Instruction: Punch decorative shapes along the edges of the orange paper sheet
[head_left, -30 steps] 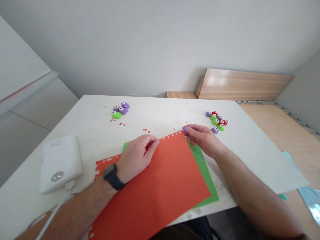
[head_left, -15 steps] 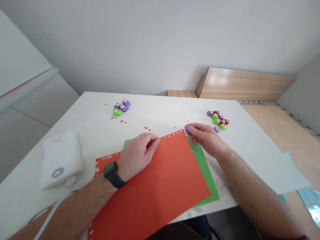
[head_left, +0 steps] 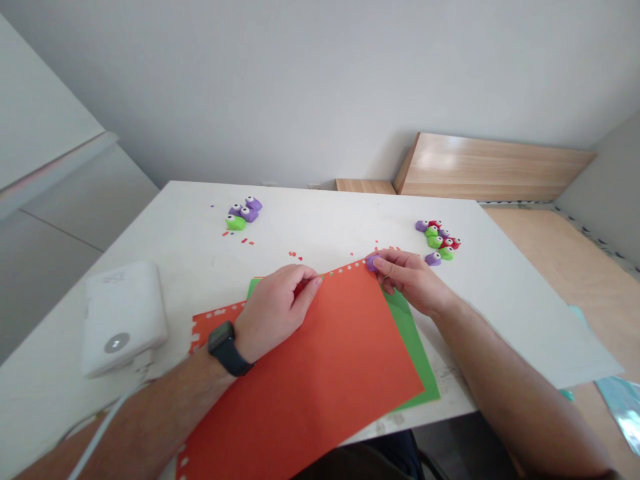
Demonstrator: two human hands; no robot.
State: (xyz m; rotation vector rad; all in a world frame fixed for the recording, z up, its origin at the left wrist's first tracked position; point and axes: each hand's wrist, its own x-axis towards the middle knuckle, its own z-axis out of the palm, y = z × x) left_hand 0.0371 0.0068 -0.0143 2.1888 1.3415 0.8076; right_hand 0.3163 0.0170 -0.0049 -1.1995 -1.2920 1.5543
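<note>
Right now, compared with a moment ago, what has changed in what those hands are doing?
The right hand has moved the purple punch slightly down, onto the top edge of the orange sheet. Nothing was picked up or let go. The left hand stayed on the sheet, and the other punches stayed put.

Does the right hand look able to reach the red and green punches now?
Probably yes: the right hand is close to those punches, with only tabletop between, but it holds a purple punch.
</note>
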